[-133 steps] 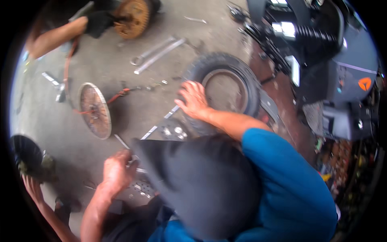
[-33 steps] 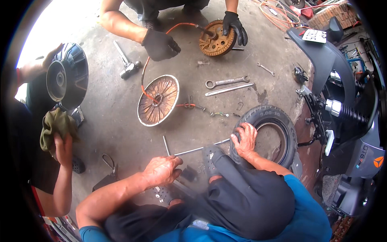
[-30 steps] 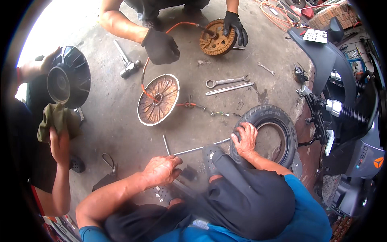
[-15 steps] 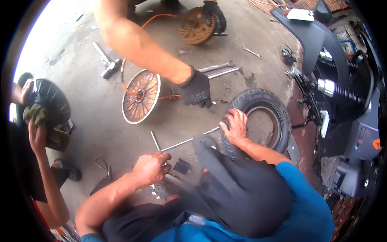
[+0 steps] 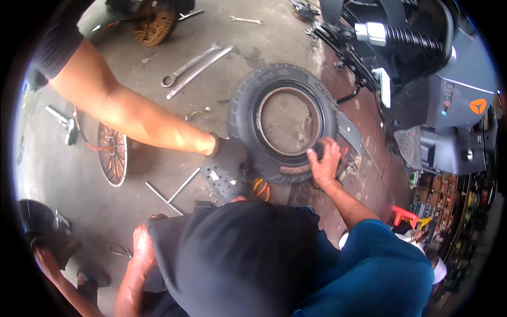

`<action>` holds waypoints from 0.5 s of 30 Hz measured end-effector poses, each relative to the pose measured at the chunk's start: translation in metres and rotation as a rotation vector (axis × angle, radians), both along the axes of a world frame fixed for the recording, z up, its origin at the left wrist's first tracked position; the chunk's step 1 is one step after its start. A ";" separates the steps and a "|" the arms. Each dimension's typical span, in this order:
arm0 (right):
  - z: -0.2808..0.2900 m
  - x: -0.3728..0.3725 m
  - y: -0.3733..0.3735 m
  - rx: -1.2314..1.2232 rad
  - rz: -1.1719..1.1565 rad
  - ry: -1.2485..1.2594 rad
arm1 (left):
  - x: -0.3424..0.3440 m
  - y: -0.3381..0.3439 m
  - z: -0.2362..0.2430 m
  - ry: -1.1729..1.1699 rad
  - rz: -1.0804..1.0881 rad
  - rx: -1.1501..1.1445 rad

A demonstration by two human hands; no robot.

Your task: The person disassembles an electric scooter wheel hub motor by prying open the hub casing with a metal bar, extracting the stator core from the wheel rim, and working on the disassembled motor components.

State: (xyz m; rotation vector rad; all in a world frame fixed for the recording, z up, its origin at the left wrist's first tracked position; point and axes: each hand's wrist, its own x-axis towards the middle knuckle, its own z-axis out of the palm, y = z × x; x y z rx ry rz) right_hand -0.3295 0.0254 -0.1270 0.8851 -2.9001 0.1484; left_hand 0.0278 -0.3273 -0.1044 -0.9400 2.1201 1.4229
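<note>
A black tyre (image 5: 248,140) lies flat on the floor in front of me. My right hand (image 5: 326,162), fingers spread, is over its lower right edge; whether it presses on the rubber is hard to tell. My left hand (image 5: 142,248) rests against my dark-clad leg, its fingertips partly hidden. A co-worker's arm reaches in from the upper left, and its black-gloved hand (image 5: 231,156) is at the tyre's lower left side. Beside that glove is a grey clog (image 5: 224,182). A T-shaped wrench (image 5: 174,195) lies left of the clog.
A combination spanner (image 5: 185,67) and a metal bar (image 5: 203,71) lie beyond the tyre, with a smaller spanner (image 5: 246,20) farther off. A hammer (image 5: 66,124), spoked disc (image 5: 112,156) and rusty wheel hub (image 5: 153,24) are leftward. A grey scooter (image 5: 454,95) stands right; another person is lower left.
My view has shifted. My right hand has gone from the tyre's left side to its lower right edge. My left hand has drawn back, and the co-worker's glove has come to the tyre.
</note>
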 end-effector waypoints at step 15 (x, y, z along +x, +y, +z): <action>-0.013 0.001 -0.016 0.233 0.428 -0.308 | 0.011 -0.004 -0.014 0.023 -0.026 -0.130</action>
